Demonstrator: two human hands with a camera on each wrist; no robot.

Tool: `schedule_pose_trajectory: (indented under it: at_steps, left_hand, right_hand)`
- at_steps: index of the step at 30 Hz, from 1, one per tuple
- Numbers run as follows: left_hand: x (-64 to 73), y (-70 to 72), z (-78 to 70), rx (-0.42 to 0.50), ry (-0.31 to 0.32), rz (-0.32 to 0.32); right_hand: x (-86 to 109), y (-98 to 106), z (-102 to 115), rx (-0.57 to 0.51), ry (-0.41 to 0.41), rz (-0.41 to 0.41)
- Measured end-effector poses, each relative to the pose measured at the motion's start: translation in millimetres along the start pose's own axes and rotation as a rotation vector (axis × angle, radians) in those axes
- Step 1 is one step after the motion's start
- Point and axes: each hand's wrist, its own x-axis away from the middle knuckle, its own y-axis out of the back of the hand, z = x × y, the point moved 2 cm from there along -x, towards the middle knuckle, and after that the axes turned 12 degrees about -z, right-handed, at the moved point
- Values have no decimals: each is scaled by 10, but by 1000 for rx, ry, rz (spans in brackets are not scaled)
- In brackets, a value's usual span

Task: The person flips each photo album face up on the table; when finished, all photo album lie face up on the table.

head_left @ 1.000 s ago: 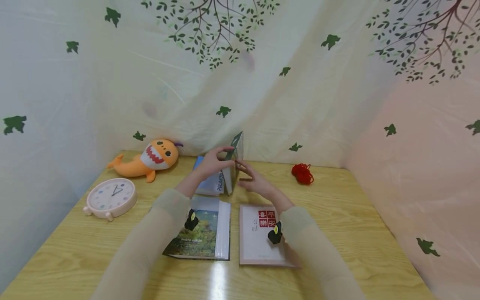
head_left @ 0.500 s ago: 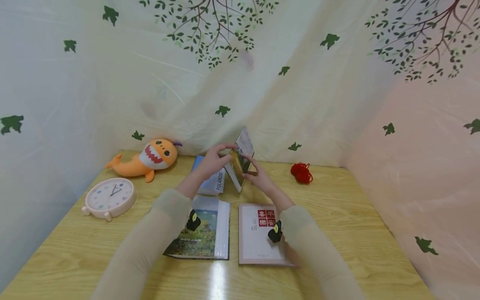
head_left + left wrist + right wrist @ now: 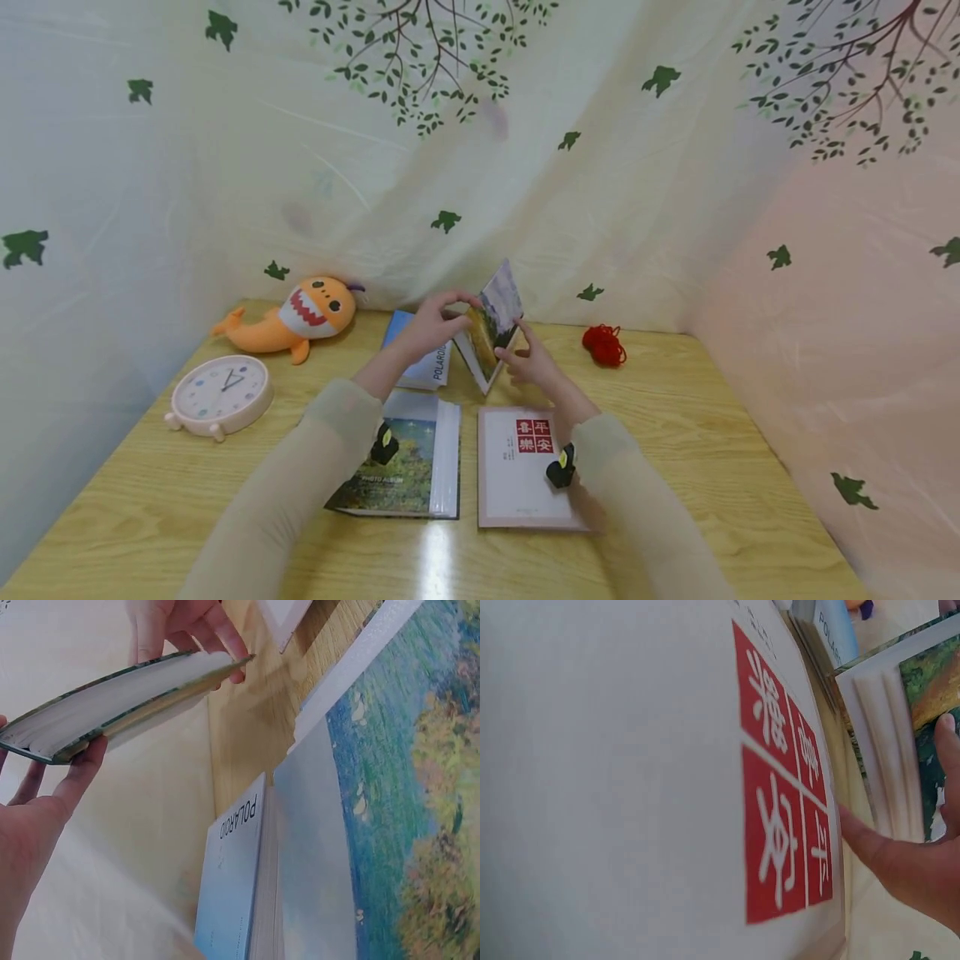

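A person in pale sleeves handles a hardcover book with a painted gold, green and lilac cover (image 3: 487, 332), tilted at the centre of the frame. The left hand (image 3: 437, 322) grips the book's left side between thumb and fingers. The right hand (image 3: 534, 362), thumb and forefinger spread wide, touches its right side; whether it also grips cannot be told. Just left lies a blue-and-white book lettered "POLAROID" (image 3: 431, 367). Nearer, at lower centre, a landscape-covered photo album (image 3: 405, 467) rests beside a white book with red character squares (image 3: 513, 483). On the wood-grain bench (image 3: 720, 483), an orange plush shark (image 3: 258, 335) and a round pale-pink clock (image 3: 221, 396) sit at left, a red yarn bundle (image 3: 604, 346) right of centre.
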Motion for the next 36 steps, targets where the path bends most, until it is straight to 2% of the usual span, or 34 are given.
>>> schedule_pose_trajectory:
  at_steps: [5,9,15,19,23,28,36]
  left_hand:
    - [9,1,-2,42,-5,7]
    - [-2,7,-1,40,-10,30]
    - [-22,30,66,-22,8,95]
    - [-18,42,108,-30,4,145]
    - [-4,39,188,-80,32,179]
    - [-9,-14,337,-143,64,183]
    - [-11,-174,489,-264,56,176]
  right_hand:
    - [-17,48,-28,-204,-34,42]
    - [-29,87,-25,-235,-15,39]
    - [-31,158,-35,-134,18,23]
    - [-27,237,-31,-57,89,25]
    - [-15,318,-25,39,132,28]
    - [-3,403,-39,180,124,48]
    - [-54,553,-173,258,103,97]
